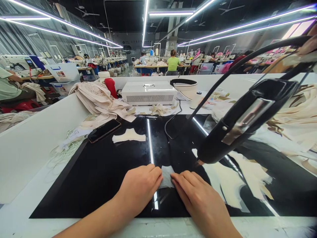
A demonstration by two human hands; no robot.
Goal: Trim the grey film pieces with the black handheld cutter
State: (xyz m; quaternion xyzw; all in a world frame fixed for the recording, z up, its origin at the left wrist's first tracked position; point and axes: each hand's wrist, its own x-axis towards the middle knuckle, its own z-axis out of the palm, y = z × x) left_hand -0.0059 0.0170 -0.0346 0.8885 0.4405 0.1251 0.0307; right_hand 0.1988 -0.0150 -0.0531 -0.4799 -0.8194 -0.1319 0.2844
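A small pale grey-white fabric piece (166, 177) lies on the black work mat (99, 178) between my two hands. My left hand (142, 185) is closed, its thumb and fingers pinching the left edge of the fabric. At the opposite edge, my right hand (198, 195) has its fingers pressed together on the cloth. Further up the mat is a cream cut fabric piece (129, 135), apart from both hands. Several cream fabric pieces (229, 185) lie to the right, partly overlapping.
A black tool (237, 125) with a thick cable hangs low over the right side. A phone (104, 130) lies at the mat's left edge. Behind stand a white vented box (149, 92) and a pile of beige fabric (95, 99). Other people work at sewing tables beyond the white partition.
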